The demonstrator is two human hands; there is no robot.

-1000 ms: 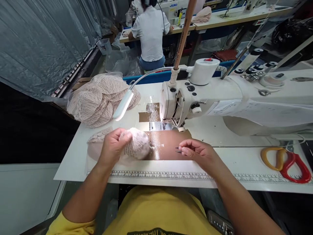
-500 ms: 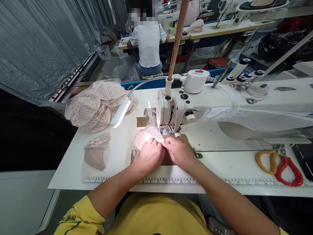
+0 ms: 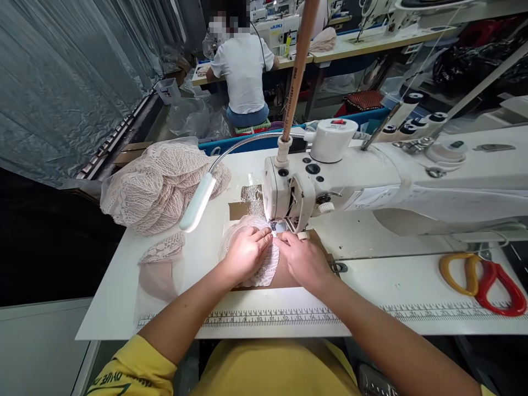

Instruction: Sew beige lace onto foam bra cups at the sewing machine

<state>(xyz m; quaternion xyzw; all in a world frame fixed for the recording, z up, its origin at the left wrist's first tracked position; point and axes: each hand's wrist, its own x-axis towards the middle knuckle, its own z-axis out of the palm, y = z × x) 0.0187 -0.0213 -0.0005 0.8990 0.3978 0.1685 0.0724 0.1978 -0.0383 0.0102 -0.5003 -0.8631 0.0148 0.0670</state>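
A pink lace bra cup (image 3: 264, 268) lies on the brown plate area under the needle of the white sewing machine (image 3: 371, 176). My left hand (image 3: 244, 254) presses on the cup with its fingers closed over the lace, fingertips close to the presser foot. My right hand (image 3: 303, 259) rests beside it on the cup's right edge, fingers pinched together at the needle. A flat lace piece (image 3: 163, 258) lies to the left on the table.
A heap of lace cups (image 3: 159, 181) sits at the table's back left, under a gooseneck lamp (image 3: 197, 202). Red and yellow scissors (image 3: 482, 278) lie at the right. A ruler strip (image 3: 289, 318) runs along the front edge. Another person (image 3: 243, 69) sits at a far table.
My left hand carried the lace cup from the left of the table to the needle. My right hand joined it there, and both hands pushed the cup slightly further under the presser foot.
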